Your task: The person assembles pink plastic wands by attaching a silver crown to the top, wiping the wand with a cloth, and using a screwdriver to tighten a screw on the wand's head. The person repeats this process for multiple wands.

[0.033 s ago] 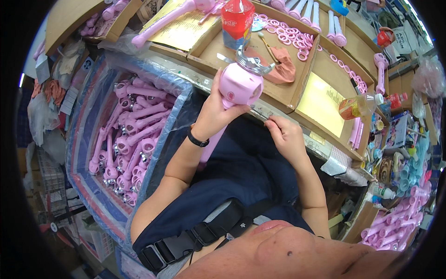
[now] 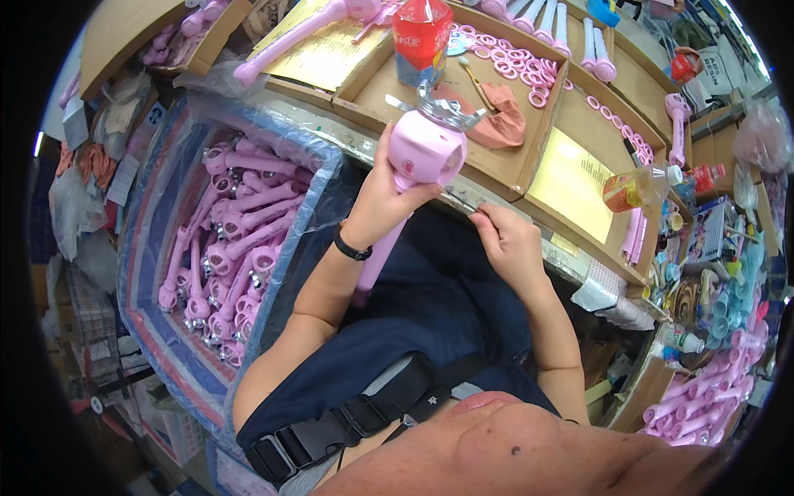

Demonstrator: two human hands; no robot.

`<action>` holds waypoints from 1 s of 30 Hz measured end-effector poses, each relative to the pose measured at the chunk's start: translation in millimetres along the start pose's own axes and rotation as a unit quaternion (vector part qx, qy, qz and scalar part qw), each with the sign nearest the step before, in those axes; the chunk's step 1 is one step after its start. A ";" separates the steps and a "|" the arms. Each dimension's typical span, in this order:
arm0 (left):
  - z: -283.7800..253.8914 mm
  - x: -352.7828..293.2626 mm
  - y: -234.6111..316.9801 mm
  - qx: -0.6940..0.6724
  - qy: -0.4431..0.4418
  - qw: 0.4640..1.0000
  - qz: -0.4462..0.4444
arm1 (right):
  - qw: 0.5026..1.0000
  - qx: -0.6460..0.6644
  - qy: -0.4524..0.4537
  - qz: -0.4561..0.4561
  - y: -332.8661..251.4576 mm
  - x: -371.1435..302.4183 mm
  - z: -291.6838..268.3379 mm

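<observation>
Shifted slightly leftward since the earlier frame, the silver-crowned pink toy wand [image 2: 426, 149] is gripped just below its round head by the left hand [image 2: 385, 190], which I watch from afar. To its right, I see the right hand [image 2: 509, 240] closed, pinching what looks like a thin dark rod [image 2: 461, 201]. Pink wands [image 2: 248, 223] fill a blue-edged bag [image 2: 327, 157] left of the left hand; pink rings [image 2: 517, 62] lie beyond both hands.

Left grip [image 2: 382, 198] curled, right grip [image 2: 508, 241] pinched, forearms [image 2: 556, 326] angled forward
</observation>
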State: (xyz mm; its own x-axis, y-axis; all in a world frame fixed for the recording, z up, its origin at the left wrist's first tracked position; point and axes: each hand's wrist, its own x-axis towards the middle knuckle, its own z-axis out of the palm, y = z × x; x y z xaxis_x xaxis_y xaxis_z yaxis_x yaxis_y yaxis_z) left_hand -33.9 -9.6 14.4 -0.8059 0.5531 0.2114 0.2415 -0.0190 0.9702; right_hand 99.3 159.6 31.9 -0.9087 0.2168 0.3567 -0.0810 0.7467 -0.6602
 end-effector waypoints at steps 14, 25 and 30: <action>-4.4 4.2 1.7 -0.316 -0.067 0.936 -0.136 | 0.995 -0.033 -0.018 0.088 -50.4 2.2 -32.3; 3.6 2.4 5.3 -0.285 -0.055 0.948 -0.133 | 0.996 -0.052 0.015 0.065 -49.4 0.6 -31.1; 10.4 -0.4 2.9 -0.154 -0.043 0.985 -0.063 | 0.990 -0.003 -0.043 0.136 -33.1 0.8 -29.9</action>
State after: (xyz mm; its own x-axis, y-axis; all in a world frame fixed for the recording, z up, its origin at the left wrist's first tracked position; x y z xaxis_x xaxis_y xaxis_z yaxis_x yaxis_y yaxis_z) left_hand -27.2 -1.2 15.9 -0.7667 0.6357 0.0897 -0.0431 -0.1904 0.9808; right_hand 113.5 153.8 73.8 -0.9282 0.3558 0.1093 0.1727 0.6718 -0.7203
